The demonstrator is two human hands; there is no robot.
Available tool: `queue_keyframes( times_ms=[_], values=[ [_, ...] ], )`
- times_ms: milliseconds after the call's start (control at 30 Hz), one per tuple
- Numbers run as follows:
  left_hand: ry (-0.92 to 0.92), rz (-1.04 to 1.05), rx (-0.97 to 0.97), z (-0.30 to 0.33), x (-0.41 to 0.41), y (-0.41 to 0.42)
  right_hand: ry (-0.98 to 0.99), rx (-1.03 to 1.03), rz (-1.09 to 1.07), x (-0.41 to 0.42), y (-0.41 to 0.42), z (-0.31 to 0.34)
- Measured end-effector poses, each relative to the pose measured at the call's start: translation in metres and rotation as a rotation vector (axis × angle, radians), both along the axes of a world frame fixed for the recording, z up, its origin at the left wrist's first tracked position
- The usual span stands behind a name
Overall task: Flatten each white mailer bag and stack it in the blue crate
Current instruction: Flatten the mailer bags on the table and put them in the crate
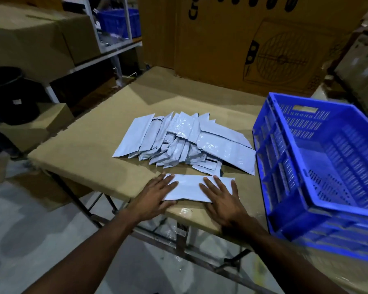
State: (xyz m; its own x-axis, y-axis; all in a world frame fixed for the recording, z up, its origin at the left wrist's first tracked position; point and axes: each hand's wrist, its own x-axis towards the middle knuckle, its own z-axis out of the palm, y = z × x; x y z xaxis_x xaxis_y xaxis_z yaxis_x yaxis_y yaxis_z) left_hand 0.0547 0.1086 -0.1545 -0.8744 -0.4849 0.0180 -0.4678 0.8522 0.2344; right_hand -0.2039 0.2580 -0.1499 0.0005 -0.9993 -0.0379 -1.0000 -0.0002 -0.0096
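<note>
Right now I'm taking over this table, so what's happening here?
A person is flattening one white mailer bag at the near edge of the cardboard-covered table. The left hand and right hand press on it with straight fingers, one at each end. A loose pile of mailer bags lies just behind it. The blue crate stands to the right, and no bags show inside it.

One white mailer bag [189, 188], flat and lengthwise across the near table edge, pressed under both palms. Behind it, a loose heap of white mailer bags [183, 141], overlapping and fanned at mixed angles, some creased and glossy. To the right, a blue crate [319, 166], slotted walls, tilted, just beside the heap.
</note>
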Motion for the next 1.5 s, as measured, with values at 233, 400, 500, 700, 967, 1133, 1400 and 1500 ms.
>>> queue_keyframes(
  times_ms=[233, 400, 500, 700, 967, 1133, 1400, 1500],
  values=[
    [0.064, 0.071, -0.111, 0.028, -0.039, 0.019, -0.138, -0.125, -0.124, 0.041, 0.007, 0.004],
    [-0.091, 0.040, -0.087, 0.009, -0.077, 0.041, -0.107, -0.139, -0.190, 0.026, -0.001, 0.004],
    [-0.070, 0.081, -0.132, -0.004, -0.075, 0.043, -0.072, -0.218, -0.163, 0.027, 0.006, -0.006],
    [-0.035, 0.060, -0.165, -0.008, -0.073, 0.044, 0.033, -0.214, -0.109, 0.034, -0.008, -0.002],
    [-0.078, 0.050, -0.183, -0.009, -0.077, 0.038, -0.041, -0.242, -0.101, 0.032, -0.006, -0.006],
    [-0.091, 0.056, -0.177, -0.008, -0.074, 0.044, -0.041, -0.255, -0.089, 0.033, -0.001, -0.009],
    [-0.104, 0.074, -0.104, -0.002, -0.054, 0.035, -0.048, -0.162, -0.148, 0.035, -0.004, -0.007],
    [-0.092, 0.142, -0.110, 0.000, -0.029, 0.023, -0.063, -0.146, -0.154, 0.034, -0.004, -0.004]
  ],
)
